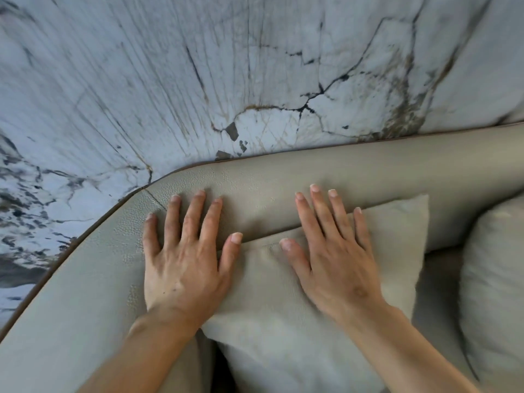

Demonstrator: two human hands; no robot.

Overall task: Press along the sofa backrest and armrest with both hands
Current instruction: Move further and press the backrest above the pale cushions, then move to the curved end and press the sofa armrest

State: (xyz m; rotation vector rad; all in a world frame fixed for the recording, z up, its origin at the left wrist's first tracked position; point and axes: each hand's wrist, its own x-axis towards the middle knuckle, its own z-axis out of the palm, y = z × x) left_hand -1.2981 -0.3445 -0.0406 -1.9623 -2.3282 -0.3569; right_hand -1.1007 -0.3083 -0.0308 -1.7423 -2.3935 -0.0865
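Head view: the left hand [181, 268] lies flat on the beige sofa backrest [368, 171] near its curved corner, fingers [195, 214] spread; the right hand [337, 265] rests on a cushion [269, 321], its spread fingertips reaching the backrest; a marble wall [198, 66] stands behind.

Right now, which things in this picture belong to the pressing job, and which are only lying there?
Part of the job:
- left hand, flat on the sofa backrest
- right hand, partly over a cushion
- armrest

Only lying there:
- cushion under the right hand
- second cushion
- marble wall
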